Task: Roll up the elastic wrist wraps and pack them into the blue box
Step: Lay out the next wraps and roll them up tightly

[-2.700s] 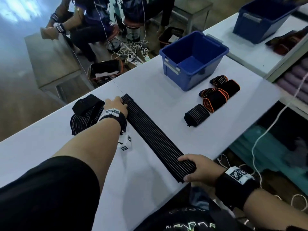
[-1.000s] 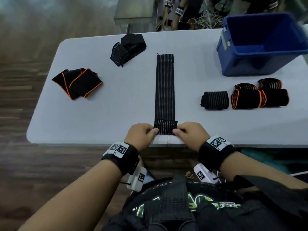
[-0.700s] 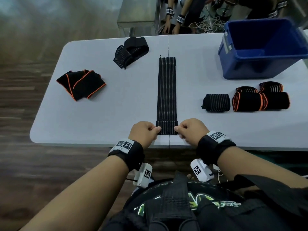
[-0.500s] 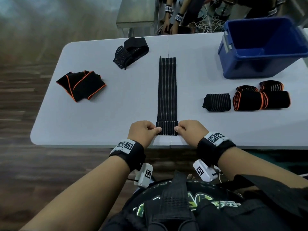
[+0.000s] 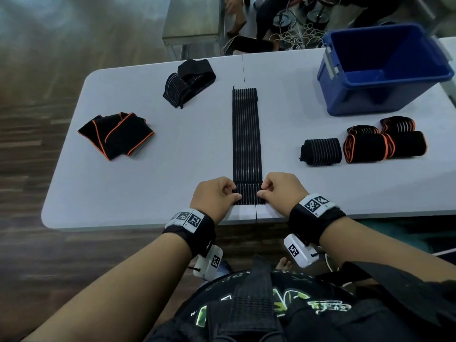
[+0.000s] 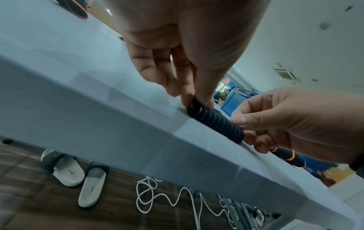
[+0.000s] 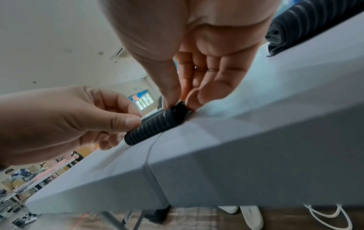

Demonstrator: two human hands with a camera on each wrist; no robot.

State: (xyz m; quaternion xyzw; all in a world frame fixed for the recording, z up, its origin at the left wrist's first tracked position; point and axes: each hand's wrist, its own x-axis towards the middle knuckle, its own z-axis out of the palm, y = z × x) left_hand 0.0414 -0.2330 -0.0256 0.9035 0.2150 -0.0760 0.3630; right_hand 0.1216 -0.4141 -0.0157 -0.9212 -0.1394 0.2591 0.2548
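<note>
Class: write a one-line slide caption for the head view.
Both hands pinch the rolled near end of a long black striped elastic wrap.

The grey table [image 5: 172, 169] carries a flat striped wrap [image 5: 246, 134], rolled wraps [image 5: 365, 146], folded wraps [image 5: 116, 134] and a blue box [image 5: 385, 99].

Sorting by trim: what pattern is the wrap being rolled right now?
Black with thin grey lengthwise stripes, no orange edging; the stretched-out wrap shows best in the head view.
</note>
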